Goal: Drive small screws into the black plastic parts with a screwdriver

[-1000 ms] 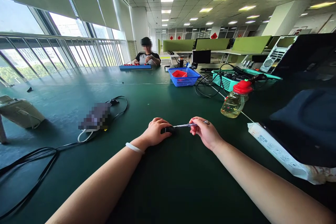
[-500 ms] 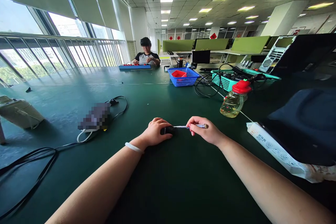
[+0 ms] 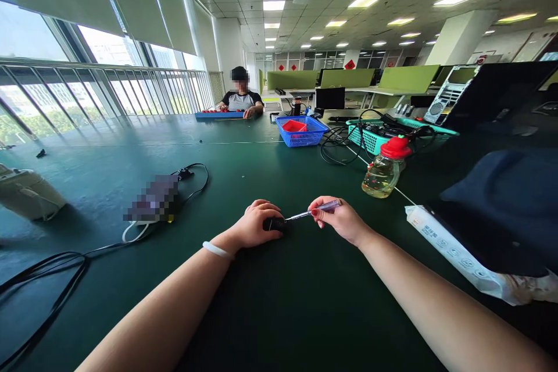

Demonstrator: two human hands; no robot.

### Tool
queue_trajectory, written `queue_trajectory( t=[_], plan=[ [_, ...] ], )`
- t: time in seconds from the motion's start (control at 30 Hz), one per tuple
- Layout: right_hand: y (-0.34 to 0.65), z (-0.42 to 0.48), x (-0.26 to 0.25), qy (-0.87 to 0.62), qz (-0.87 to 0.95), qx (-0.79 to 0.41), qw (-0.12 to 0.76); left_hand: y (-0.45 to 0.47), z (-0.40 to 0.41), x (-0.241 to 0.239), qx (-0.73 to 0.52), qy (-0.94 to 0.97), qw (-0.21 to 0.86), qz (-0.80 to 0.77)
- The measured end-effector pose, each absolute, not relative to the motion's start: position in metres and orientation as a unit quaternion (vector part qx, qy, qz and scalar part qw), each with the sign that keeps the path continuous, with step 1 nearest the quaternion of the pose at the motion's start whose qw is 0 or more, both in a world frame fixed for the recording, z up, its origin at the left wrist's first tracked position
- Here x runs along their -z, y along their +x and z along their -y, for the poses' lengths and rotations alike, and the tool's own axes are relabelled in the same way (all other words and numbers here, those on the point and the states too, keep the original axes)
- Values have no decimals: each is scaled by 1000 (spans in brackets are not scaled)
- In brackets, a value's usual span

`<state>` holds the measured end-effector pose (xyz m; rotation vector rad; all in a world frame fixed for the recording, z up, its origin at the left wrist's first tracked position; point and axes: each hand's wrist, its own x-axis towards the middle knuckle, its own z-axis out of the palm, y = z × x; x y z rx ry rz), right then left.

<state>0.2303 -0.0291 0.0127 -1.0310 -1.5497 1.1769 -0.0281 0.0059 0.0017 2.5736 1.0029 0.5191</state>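
My left hand [image 3: 256, 224] is closed round a small, rounded black object [image 3: 274, 224] on the dark green table [image 3: 314, 296]; its kind is not clear. A white band circles the left wrist. In my right hand [image 3: 337, 220] a slim screwdriver [image 3: 325, 207] with a translucent purplish handle is pinched between thumb and fingers. Its thin metal shaft slants down to the left, and the tip meets the right end of the black object. The fingers of my left hand hide much of that object.
A water bottle with a red lid [image 3: 386, 171] stands right of centre, before a green basket of cables [image 3: 364, 136]. Farther back sits a blue basket [image 3: 300, 138]. A white packet [image 3: 453, 250] and dark cap [image 3: 505, 203] lie right; cables [image 3: 78, 258] left. Another person [image 3: 242, 96] sits opposite.
The screwdriver's handle end has risen, so its shaft now slopes down to the black object rather than lying nearly level. The view has shifted slightly.
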Motion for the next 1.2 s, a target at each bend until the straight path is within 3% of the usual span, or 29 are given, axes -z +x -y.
queue_trajectory(
  t=[0.27,0.93,1.2],
  plan=[
    [222,31,-10,-444,604,-461,475,-32,-6,-6,-147,912,219,-315],
    [216,31,-7,-440,582,-489,478,-31,-7,-4,-158,910,218,-316],
    [205,53,-29,-450,685,-367,439,-32,-10,-1,-169,911,218,-306]
  ],
)
